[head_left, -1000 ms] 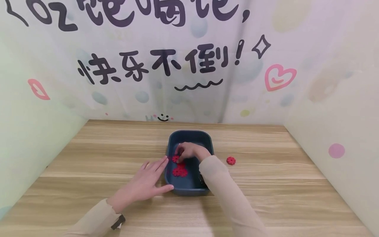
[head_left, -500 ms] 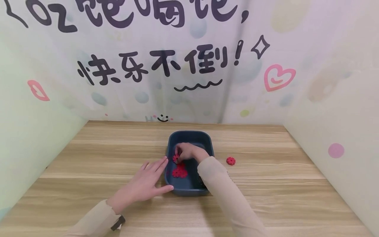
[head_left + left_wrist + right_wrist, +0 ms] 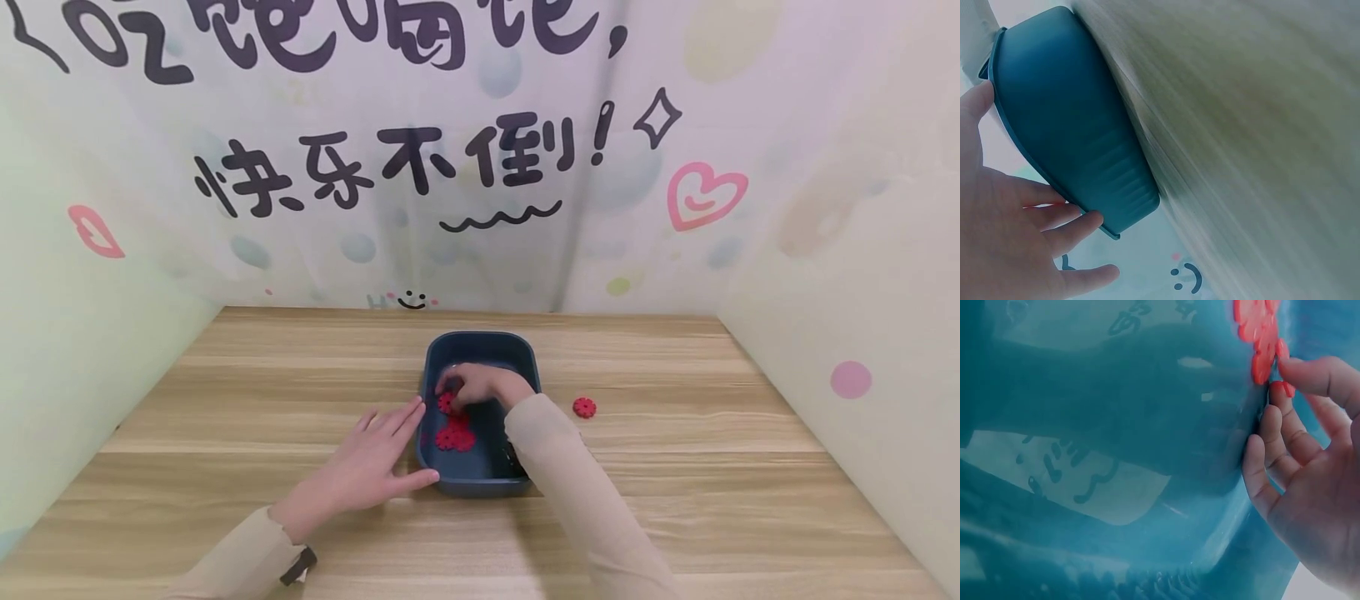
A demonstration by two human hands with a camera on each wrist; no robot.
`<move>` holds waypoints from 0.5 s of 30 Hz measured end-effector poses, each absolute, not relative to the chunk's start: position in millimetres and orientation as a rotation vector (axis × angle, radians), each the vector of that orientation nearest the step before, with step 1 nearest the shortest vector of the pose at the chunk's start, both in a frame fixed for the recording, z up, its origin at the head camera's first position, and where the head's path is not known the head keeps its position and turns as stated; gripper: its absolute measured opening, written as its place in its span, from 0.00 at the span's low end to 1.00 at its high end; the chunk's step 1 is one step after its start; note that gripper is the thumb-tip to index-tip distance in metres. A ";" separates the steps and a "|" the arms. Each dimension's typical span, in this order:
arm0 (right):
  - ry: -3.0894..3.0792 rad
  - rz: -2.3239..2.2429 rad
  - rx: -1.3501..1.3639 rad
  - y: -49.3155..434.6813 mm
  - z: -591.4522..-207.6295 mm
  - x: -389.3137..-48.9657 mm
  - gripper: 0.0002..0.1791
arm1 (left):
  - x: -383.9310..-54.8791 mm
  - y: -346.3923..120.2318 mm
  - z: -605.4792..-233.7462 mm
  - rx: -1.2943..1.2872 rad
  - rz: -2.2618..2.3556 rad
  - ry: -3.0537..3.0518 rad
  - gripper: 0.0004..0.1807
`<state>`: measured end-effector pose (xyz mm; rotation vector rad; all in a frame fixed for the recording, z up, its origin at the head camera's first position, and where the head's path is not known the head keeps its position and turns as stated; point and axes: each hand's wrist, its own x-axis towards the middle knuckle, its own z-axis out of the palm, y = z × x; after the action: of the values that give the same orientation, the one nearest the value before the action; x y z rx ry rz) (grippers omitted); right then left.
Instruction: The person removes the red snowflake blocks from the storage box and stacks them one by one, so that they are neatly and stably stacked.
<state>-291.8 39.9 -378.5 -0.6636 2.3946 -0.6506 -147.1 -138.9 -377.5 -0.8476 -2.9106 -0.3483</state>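
My left hand (image 3: pixel 360 471) is spread at the left side of a dark blue plastic basin (image 3: pixel 483 482), fingertips and thumb touching its rim. In the left wrist view those straight fingers lie along the basin's outer wall (image 3: pixel 1066 119). My right hand (image 3: pixel 480 385) reaches down inside the basin. Its thumb and index finger pinch a red notched disc (image 3: pixel 1283 350), flower-like in outline, while the other fingers bend close to the basin's floor. More red discs (image 3: pixel 455 437) lie overlapping on the floor just below that hand.
Another red disc (image 3: pixel 585 407) lies on the wood-grain table (image 3: pixel 675 500), right of the basin. Something small and dark (image 3: pixel 512 455) shows inside the basin beside the right sleeve. A printed cloth backdrop (image 3: pixel 337 250) and pale side walls enclose the table.
My right hand's fingers have shifted slightly around the upper red disc, the index reaching a little further left now. My left hand and the basin have stayed in place.
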 end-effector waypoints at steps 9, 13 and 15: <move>2.407 -0.647 -0.655 41.7 -377.4 -291.2 0.17 | -146.8 -138.5 -375.9 -0.847 -0.353 -2.909 0.47; 2.420 -0.640 -0.654 43.0 -376.6 -291.7 0.15 | -146.9 -138.4 -376.1 -0.837 -0.345 -2.921 0.48; 2.422 -0.645 -0.656 44.3 -375.2 -292.1 0.15 | -146.8 -138.5 -376.4 -0.835 -0.347 -2.925 0.48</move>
<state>-292.1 44.3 -375.2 -0.6558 2.4216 -0.6452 -146.8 -138.5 -376.4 -0.8348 -2.9252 -0.3470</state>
